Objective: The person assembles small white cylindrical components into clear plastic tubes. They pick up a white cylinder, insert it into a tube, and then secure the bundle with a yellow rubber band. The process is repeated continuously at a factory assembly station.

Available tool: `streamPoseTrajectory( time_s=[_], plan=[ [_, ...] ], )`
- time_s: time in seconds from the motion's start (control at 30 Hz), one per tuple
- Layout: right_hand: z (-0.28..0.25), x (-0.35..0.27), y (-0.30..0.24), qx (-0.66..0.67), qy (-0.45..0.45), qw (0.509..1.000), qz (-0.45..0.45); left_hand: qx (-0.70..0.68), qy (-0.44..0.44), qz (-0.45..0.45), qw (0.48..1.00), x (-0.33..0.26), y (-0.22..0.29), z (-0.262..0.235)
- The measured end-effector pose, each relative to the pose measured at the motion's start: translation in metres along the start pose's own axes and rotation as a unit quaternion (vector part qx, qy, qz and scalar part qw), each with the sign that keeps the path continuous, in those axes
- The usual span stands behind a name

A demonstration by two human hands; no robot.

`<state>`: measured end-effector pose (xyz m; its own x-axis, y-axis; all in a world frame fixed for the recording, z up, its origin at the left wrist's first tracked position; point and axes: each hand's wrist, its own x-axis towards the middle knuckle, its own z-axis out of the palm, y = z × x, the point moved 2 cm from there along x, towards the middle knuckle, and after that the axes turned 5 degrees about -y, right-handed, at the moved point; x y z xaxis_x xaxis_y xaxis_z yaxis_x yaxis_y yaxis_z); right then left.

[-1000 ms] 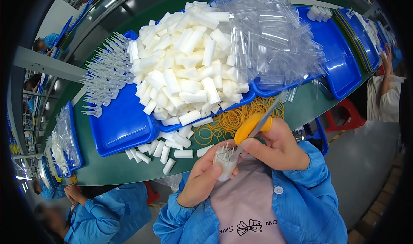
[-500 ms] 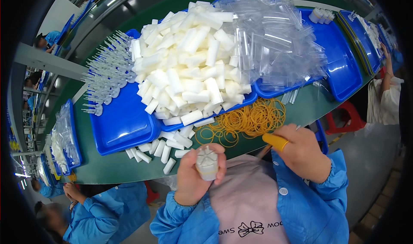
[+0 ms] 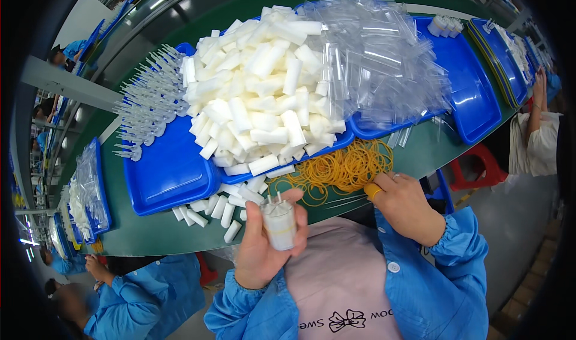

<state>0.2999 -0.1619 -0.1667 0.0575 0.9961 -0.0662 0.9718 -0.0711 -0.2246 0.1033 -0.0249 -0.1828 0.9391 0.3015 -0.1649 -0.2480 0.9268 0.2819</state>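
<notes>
My left hand (image 3: 267, 244) is closed around a clear plastic cylinder (image 3: 280, 226) with white foam inside and a yellowish band round its middle. Thin prongs stick up from the cylinder's top. At the near edge of a heap of orange rubber bands (image 3: 342, 165), my right hand (image 3: 408, 205) has its fingers curled together. An orange finger cot (image 3: 372, 190) covers one fingertip. Whatever those fingers pinch, if anything, is hidden. Loose white foam pieces (image 3: 227, 214) lie on the green table beyond my left hand.
A large heap of white foam pieces (image 3: 264, 94) and a pile of clear plastic sheets (image 3: 384, 64) sit on blue trays. White pronged parts (image 3: 153, 94) stand at the left tray (image 3: 171, 178). Several finished-looking cylinders (image 3: 444, 26) stand at the far right. A co-worker's blue sleeve (image 3: 138, 304) shows at left.
The cylinder has tipped in my left hand, so its side and prongs now show more. My right hand has moved slightly left, its fingertips now at the rubber bands' edge.
</notes>
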Motion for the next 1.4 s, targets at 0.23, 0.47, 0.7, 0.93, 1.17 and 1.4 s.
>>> streamPoseTrajectory(
  time_s=[0.23,0.47,0.7,0.93,1.17,1.4],
  plan=[
    [-0.027,0.006,-0.010,0.145,0.119,0.982,-0.016,0.045,0.040,-0.052,0.997,0.009,-0.004,0.023],
    [-0.048,0.028,-0.045,0.225,0.137,0.962,-0.069,0.145,0.024,-0.097,0.984,0.010,-0.010,0.033],
    [-0.039,0.029,-0.034,0.305,0.141,0.937,-0.091,0.054,-0.010,-0.130,0.990,0.014,-0.008,0.032],
    [-0.043,0.032,-0.037,0.274,0.132,0.948,-0.090,0.175,0.026,-0.089,0.980,0.014,-0.013,0.021],
    [-0.039,0.030,-0.034,0.267,0.146,0.947,-0.102,0.125,0.034,-0.112,0.985,0.014,-0.012,0.027],
    [-0.042,0.033,-0.040,0.250,0.144,0.953,-0.090,0.213,0.023,-0.086,0.973,0.013,-0.015,0.023]
  ],
)
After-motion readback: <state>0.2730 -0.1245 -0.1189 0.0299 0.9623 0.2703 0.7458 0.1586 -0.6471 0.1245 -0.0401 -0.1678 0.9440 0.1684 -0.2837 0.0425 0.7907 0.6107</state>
